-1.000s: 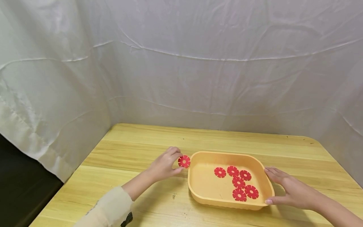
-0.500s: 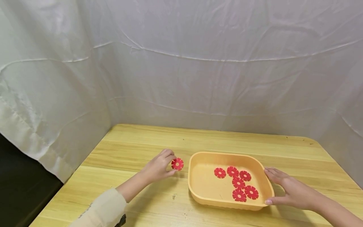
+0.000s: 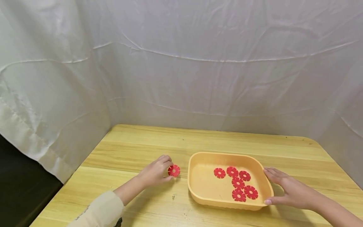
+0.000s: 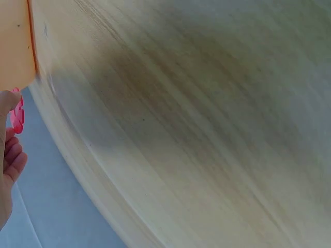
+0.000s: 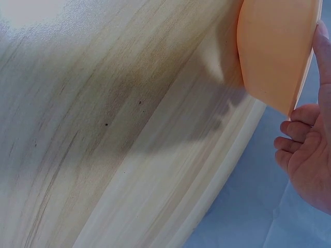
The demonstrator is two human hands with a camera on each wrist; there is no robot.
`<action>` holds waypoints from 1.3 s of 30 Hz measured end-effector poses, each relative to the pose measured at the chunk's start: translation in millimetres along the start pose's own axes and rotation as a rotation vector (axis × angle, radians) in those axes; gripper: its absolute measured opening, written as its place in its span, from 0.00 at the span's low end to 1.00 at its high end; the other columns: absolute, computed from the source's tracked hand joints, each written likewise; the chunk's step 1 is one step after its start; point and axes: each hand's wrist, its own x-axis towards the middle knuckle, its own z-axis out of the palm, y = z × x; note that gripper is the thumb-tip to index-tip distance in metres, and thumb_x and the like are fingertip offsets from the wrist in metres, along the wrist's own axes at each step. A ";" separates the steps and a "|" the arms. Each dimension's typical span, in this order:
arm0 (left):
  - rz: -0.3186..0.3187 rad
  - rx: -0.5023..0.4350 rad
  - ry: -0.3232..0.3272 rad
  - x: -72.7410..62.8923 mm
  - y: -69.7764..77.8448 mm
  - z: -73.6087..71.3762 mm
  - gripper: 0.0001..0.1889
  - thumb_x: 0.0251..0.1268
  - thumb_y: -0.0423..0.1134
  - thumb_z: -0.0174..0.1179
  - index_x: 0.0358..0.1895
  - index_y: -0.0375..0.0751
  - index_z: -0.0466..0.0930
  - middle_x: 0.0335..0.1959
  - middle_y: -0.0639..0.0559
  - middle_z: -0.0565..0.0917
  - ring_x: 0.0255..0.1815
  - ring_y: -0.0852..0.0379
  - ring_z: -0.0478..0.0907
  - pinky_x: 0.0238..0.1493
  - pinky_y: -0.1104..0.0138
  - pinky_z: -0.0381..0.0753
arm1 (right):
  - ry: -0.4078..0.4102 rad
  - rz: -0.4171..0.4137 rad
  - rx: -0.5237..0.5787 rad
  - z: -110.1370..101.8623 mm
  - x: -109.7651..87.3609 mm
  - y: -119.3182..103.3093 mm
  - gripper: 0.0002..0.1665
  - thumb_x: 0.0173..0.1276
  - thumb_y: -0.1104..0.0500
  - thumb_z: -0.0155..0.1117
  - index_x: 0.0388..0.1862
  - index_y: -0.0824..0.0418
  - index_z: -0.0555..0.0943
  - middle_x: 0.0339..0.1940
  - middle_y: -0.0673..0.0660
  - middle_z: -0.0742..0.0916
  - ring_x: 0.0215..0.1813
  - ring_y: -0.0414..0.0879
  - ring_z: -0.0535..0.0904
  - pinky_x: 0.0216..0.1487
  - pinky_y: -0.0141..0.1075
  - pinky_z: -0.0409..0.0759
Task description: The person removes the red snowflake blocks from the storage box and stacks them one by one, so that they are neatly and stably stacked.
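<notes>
My left hand [image 3: 155,172] pinches a red flower-shaped disc [image 3: 174,171] with slotted edges between thumb and fingers. It holds the disc just above or at the table, left of a yellow-orange plastic tray [image 3: 199,186]; contact with the tabletop is unclear. In the left wrist view, the disc [image 4: 18,114] shows edge-on at the fingertips. Several similar red discs [image 3: 238,183] lie inside the tray, mostly toward its right half. At the tray's right end, my right hand [image 3: 289,190] holds the rim, thumb at the near corner and fingers farther back.
A wood-grain table [image 3: 147,138] carries the tray. Pale fabric [image 3: 198,78] hangs behind it and along both sides. Dark material [image 3: 22,183] shows beyond the table's left edge.
The left hand has moved left and then down toward the table, carrying the red disc away from the tray's left rim. Right hand and tray stay put.
</notes>
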 end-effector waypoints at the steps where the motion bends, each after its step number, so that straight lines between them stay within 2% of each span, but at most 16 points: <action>1: -0.003 -0.005 -0.003 -0.4 -0.5 0.7 0.16 0.48 0.41 0.68 0.38 0.34 0.80 0.37 0.49 0.77 0.39 0.58 0.72 0.40 0.76 0.78 | 0.000 -0.005 0.002 0.1 0.0 0.1 0.55 0.45 0.37 0.71 0.62 0.73 0.67 0.61 0.72 0.73 0.60 0.69 0.69 0.62 0.37 0.68; 2: -0.004 -0.010 -0.003 -0.9 -0.9 1.3 0.16 0.48 0.41 0.68 0.37 0.34 0.80 0.37 0.49 0.77 0.39 0.57 0.73 0.40 0.76 0.78 | 0.001 -0.003 -0.005 0.2 0.3 -0.1 0.55 0.45 0.37 0.71 0.62 0.73 0.68 0.61 0.72 0.74 0.59 0.68 0.70 0.61 0.35 0.68; 5: -0.004 -0.021 -0.005 -3.3 -2.7 3.7 0.15 0.48 0.40 0.68 0.36 0.33 0.80 0.36 0.49 0.77 0.38 0.58 0.73 0.40 0.76 0.78 | -0.007 -0.013 -0.011 -0.8 1.4 -1.2 0.55 0.45 0.37 0.71 0.61 0.74 0.68 0.60 0.72 0.74 0.59 0.68 0.70 0.57 0.48 0.74; 6: -0.004 -0.021 -0.005 -4.3 -3.3 4.5 0.15 0.48 0.40 0.68 0.36 0.33 0.80 0.35 0.49 0.77 0.38 0.58 0.72 0.39 0.76 0.78 | -0.009 -0.003 -0.017 -1.2 1.4 -1.8 0.55 0.44 0.37 0.71 0.61 0.74 0.68 0.60 0.71 0.74 0.59 0.67 0.71 0.57 0.46 0.74; 7: -0.004 -0.020 -0.006 -5.3 -3.9 5.3 0.14 0.48 0.40 0.68 0.36 0.34 0.81 0.35 0.50 0.77 0.37 0.58 0.72 0.39 0.76 0.78 | -0.013 -0.008 -0.020 -1.7 1.7 -2.2 0.55 0.45 0.37 0.71 0.61 0.74 0.68 0.60 0.72 0.74 0.59 0.68 0.71 0.52 0.53 0.76; 11: -0.010 -0.014 -0.013 -9.5 -5.3 7.7 0.13 0.47 0.40 0.68 0.34 0.34 0.81 0.33 0.50 0.77 0.36 0.59 0.71 0.37 0.76 0.77 | -0.020 -0.001 -0.017 -2.6 2.3 -3.5 0.56 0.44 0.37 0.71 0.61 0.74 0.68 0.61 0.72 0.74 0.59 0.68 0.70 0.51 0.56 0.74; 13: -0.020 -0.018 -0.029 -11.3 -5.3 8.2 0.13 0.47 0.40 0.68 0.34 0.34 0.81 0.33 0.50 0.77 0.35 0.59 0.71 0.37 0.76 0.77 | -0.026 -0.006 -0.003 -2.8 2.8 -3.8 0.56 0.45 0.37 0.71 0.61 0.75 0.67 0.61 0.73 0.73 0.60 0.69 0.69 0.51 0.61 0.71; 24: -0.112 -0.074 -0.170 -15.5 -6.1 9.3 0.11 0.49 0.39 0.67 0.33 0.35 0.80 0.32 0.51 0.75 0.33 0.61 0.69 0.33 0.76 0.75 | -0.023 0.014 -0.017 -2.9 1.0 -4.4 0.56 0.44 0.35 0.70 0.61 0.74 0.68 0.61 0.71 0.74 0.60 0.67 0.70 0.52 0.58 0.72; 29: -0.133 -0.114 -0.193 -15.9 -7.8 10.6 0.10 0.49 0.38 0.67 0.31 0.35 0.80 0.31 0.51 0.75 0.32 0.62 0.68 0.31 0.77 0.73 | -0.026 0.001 -0.008 -2.3 1.1 -2.7 0.56 0.44 0.36 0.71 0.62 0.75 0.67 0.61 0.72 0.74 0.60 0.68 0.70 0.51 0.59 0.73; 36: -0.195 -0.177 -0.225 -16.2 -9.5 10.3 0.10 0.50 0.38 0.66 0.31 0.35 0.80 0.31 0.52 0.75 0.32 0.62 0.67 0.30 0.78 0.72 | -0.027 0.012 -0.013 -3.0 1.8 -3.6 0.56 0.43 0.36 0.71 0.61 0.74 0.68 0.61 0.72 0.74 0.60 0.69 0.69 0.52 0.60 0.72; 39: -0.208 -0.200 -0.233 -16.1 -9.8 9.6 0.10 0.50 0.37 0.66 0.31 0.33 0.80 0.31 0.52 0.74 0.32 0.62 0.66 0.29 0.77 0.72 | -0.032 0.005 0.003 -3.5 2.2 -3.9 0.57 0.44 0.37 0.71 0.62 0.75 0.67 0.61 0.73 0.73 0.60 0.71 0.68 0.51 0.63 0.69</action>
